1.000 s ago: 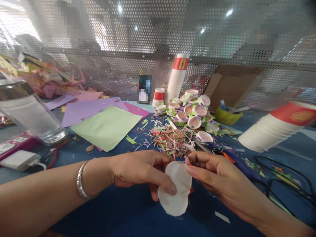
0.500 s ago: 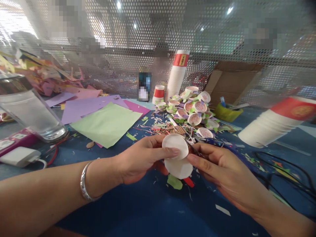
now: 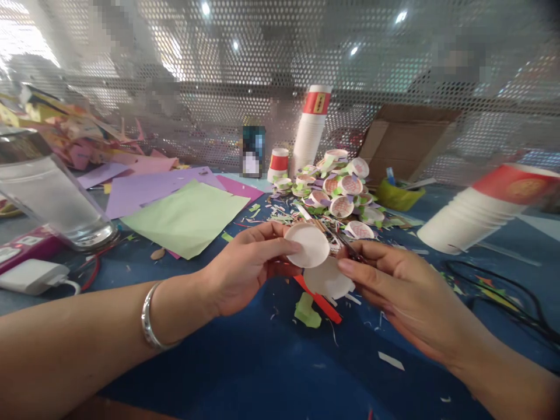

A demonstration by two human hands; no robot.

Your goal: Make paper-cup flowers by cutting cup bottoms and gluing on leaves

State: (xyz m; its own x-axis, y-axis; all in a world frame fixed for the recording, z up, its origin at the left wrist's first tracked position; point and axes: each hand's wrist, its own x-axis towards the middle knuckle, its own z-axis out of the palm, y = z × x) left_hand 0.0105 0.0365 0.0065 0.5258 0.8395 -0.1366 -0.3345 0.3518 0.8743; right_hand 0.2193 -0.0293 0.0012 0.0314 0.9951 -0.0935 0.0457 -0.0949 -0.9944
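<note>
Left hand (image 3: pixel 245 265): pinching upper paper circle (image 3: pixel 308 246)
Right hand (image 3: pixel 382 274): gripping dark scissors (image 3: pixel 350 248)
Circle: likely light, bendy; pinch its edge

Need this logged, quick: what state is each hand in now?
Left hand: closed, pinching a round white paper disc.
Right hand: closed on a slim dark tool; whether it grips the lower round white paper disc cannot be told.
</note>
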